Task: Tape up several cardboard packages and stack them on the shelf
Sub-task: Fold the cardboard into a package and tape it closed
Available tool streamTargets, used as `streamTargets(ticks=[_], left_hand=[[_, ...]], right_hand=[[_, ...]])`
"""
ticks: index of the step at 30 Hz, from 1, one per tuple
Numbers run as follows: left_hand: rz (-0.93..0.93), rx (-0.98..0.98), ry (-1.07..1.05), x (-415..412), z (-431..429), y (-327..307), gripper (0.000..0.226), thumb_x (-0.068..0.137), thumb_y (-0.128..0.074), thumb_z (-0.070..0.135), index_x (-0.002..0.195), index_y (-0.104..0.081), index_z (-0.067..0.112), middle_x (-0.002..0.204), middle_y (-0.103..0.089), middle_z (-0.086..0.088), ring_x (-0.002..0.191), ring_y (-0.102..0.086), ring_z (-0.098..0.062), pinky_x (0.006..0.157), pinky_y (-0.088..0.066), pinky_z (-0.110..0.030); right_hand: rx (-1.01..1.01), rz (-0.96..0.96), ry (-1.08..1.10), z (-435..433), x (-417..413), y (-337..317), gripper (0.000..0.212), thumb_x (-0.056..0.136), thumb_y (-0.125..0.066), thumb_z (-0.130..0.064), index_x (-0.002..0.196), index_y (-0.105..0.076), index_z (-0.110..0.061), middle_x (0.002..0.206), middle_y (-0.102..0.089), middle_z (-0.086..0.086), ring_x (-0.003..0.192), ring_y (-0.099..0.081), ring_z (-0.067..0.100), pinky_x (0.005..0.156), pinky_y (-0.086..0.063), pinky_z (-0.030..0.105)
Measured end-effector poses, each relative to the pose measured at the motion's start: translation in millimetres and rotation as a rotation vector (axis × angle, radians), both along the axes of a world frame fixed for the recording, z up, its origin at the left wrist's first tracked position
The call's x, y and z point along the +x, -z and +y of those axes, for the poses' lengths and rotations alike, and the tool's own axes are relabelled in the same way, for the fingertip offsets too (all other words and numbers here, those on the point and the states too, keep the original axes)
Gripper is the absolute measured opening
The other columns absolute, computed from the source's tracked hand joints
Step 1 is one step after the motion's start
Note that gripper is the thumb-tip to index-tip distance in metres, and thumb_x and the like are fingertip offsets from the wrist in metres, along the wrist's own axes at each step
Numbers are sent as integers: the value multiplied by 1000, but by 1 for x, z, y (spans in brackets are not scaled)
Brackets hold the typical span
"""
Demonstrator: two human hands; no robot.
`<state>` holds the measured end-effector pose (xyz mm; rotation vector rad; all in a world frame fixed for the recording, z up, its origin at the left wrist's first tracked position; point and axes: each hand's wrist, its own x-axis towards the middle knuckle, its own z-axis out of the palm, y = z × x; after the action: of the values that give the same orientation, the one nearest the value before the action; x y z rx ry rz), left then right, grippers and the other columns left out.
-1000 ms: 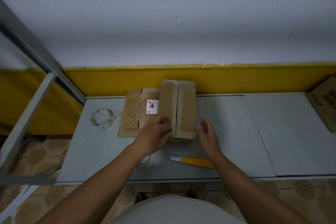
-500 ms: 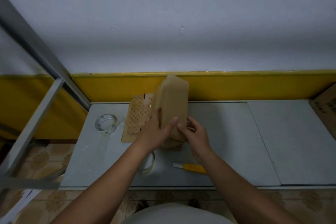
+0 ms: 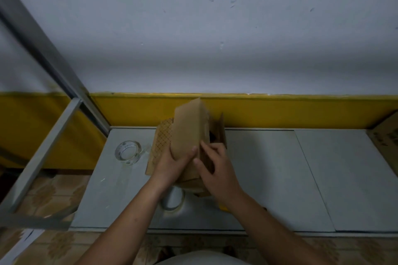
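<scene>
Cardboard box point(image 3: 189, 133) plain brown, tilted, flaps ajar; left hand point(image 3: 172, 163) and right hand point(image 3: 217, 170) grip it.

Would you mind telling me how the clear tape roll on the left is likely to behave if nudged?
The clear tape roll lies flat on the table, so it would probably slide, not roll. Hollow and see-through, it looks light. Its smooth film may feel slippery.

No text can be read. The cardboard carton point(image 3: 386, 135) at the right edge of the worktop point(image 3: 258, 178) carries dark printed marks, too blurred and too cut off by the frame edge to make out.
</scene>
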<state>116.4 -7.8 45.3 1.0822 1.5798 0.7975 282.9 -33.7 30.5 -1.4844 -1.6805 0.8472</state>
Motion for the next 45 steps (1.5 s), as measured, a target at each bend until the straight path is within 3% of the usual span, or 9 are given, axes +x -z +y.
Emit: streamTargets(ticks=[8,12,14,16,21,25,27,29,45], left_hand=[[-331,-132,-70,-7,-4,10,111,55,-83,86,148,-43,41,125,-65,15,112,-66,-11,86,-57,-33],[-509,-106,10,-4,4,18,83,76,-87,65,145,-59,28,134,-72,-5,119,-72,-26,99,-59,-47],[-532,-112,12,3,8,23,86,77,-88,59,149,-54,28,135,-71,-5,120,-72,-27,102,-58,-49],[-533,-105,35,13,15,26,82,80,-82,56,152,-51,33,138,-69,-6,121,-71,-29,104,-55,-52],[-627,-104,172,55,28,21,62,80,-75,51,139,-61,38,129,-74,-1,113,-74,-26,86,-61,-48],[-674,-155,344,98,25,16,64,84,-79,46,145,-57,40,133,-73,0,116,-73,-28,89,-62,-53],[-696,-152,467,128,20,13,65,87,-77,43,148,-55,35,134,-72,-2,118,-72,-28,83,-63,-45],[-686,-130,590,161,12,9,64,89,-72,42,150,-53,33,137,-71,-3,121,-71,-28,86,-62,-43],[-583,-71,960,421,-78,-18,66,91,-68,56,152,-48,42,141,-67,4,124,-69,-23,98,-61,-50]], right_hand=[[86,-331,-225,-17,-20,-34,57,107,-45,-43,155,-39,-14,147,-43,0,133,-39,13,115,-41,36],[41,-427,-359,-31,-20,-43,69,109,-45,-39,165,-15,-13,173,-8,2,159,-3,18,130,-12,37],[46,-366,-343,-40,-16,-46,65,109,-47,-33,164,-20,-12,173,-10,4,160,-1,17,130,-10,36],[197,-254,-268,-48,-2,-53,46,107,-54,-18,151,-49,-7,161,-42,10,154,-30,19,126,-27,36],[604,-70,327,-68,67,-64,19,104,-59,-16,107,-76,-9,110,-69,0,101,-67,17,86,-54,25],[105,117,866,-89,122,-76,43,97,-66,-51,136,-62,-33,134,-58,-14,123,-57,9,96,-52,33],[-250,339,836,-105,144,-74,69,85,-66,-68,147,-49,-45,145,-52,-13,127,-56,10,102,-53,37],[-341,526,776,-123,161,-69,51,89,-70,-61,137,-55,-52,136,-65,-15,116,-67,7,97,-59,38],[-82,745,1017,-250,371,-55,66,74,-79,-65,135,-63,-45,121,-74,-12,109,-73,13,94,-60,43]])
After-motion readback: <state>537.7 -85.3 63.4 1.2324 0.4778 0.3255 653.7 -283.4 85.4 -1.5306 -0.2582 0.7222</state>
